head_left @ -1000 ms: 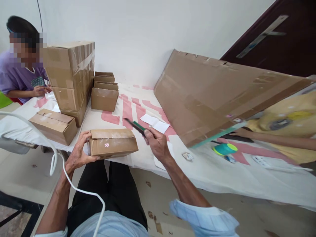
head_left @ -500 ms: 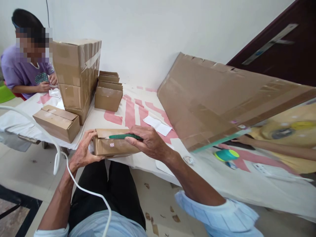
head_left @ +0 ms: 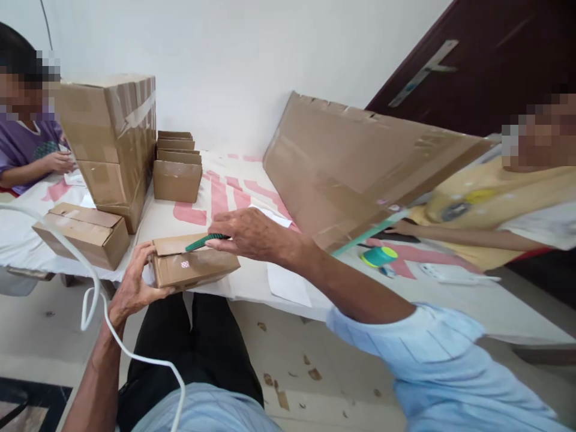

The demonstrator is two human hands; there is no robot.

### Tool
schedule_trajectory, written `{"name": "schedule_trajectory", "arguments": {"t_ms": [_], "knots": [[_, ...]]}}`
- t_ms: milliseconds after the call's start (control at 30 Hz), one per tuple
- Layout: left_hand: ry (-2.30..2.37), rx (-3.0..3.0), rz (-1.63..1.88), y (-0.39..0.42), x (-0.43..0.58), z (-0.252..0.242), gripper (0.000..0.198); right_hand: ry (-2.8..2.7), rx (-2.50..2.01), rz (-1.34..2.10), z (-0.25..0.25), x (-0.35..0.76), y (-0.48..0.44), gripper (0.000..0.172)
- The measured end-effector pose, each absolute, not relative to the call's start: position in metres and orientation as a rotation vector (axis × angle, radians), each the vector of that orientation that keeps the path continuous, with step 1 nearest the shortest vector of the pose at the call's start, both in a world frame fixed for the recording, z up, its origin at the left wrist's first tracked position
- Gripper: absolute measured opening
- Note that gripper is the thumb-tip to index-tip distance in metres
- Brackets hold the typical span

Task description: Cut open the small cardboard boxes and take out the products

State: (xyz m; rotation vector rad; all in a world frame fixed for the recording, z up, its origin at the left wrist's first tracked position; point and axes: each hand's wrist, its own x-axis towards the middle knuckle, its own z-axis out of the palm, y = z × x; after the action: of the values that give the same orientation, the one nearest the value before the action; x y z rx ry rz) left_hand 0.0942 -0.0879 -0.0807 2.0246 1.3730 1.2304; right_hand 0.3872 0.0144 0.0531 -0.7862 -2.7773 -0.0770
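At the table's front edge, my left hand [head_left: 137, 282] grips the left end of a small cardboard box [head_left: 180, 271], thumb along its lower side and fingers at the top corner. The box has a small pink-and-white mark on its near face. My right hand [head_left: 252, 234] is closed round a green utility knife [head_left: 204, 241], which points left and lies over the seam along the box's upper edge. The knife's tip is too small to make out clearly.
Left stand a closed box [head_left: 85, 231] and tall stacked cartons [head_left: 112, 138]; behind are several open boxes [head_left: 177, 177]. A large cardboard sheet [head_left: 351, 174] leans at right, near a teal tape roll [head_left: 380, 256] and a co-worker's arm [head_left: 468, 235]. A white cable [head_left: 135, 358] crosses my left arm.
My view has swung right, showing more of the co-worker there. My right hand and the knife have lifted slightly off the box's right end, and the knife now slants more.
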Motion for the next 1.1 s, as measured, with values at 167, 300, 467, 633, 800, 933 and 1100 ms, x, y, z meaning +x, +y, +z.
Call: {"name": "schedule_trajectory", "arguments": {"t_ms": [167,300,467,633,800,933,1100], "knots": [[1.404,1.936,1.245,-0.090,0.083,-0.092,0.090,-2.671,-0.886,0.135,0.047,0.442,0.035,0.036],[1.376,1.945,1.182,-0.087,0.077,-0.092,0.094,-2.472,-0.944,0.250,0.029,0.485,0.040,0.032],[1.376,1.922,1.089,-0.073,0.072,-0.091,0.108,-2.043,-1.199,0.322,-0.066,0.498,0.033,0.034],[1.379,1.913,1.041,-0.062,0.065,-0.091,0.120,-1.891,-1.440,0.407,-0.169,0.479,0.027,0.037],[1.365,1.857,1.013,-0.058,0.065,-0.085,0.127,-1.815,-1.175,0.448,-0.148,0.453,0.035,0.042],[1.351,1.838,1.018,-0.054,0.067,-0.085,0.129,-2.013,-0.905,0.427,-0.090,0.424,0.035,0.033],[1.354,1.783,1.033,-0.053,0.067,-0.088,0.131,-2.084,-0.781,0.302,-0.061,0.414,0.009,0.015]]}}
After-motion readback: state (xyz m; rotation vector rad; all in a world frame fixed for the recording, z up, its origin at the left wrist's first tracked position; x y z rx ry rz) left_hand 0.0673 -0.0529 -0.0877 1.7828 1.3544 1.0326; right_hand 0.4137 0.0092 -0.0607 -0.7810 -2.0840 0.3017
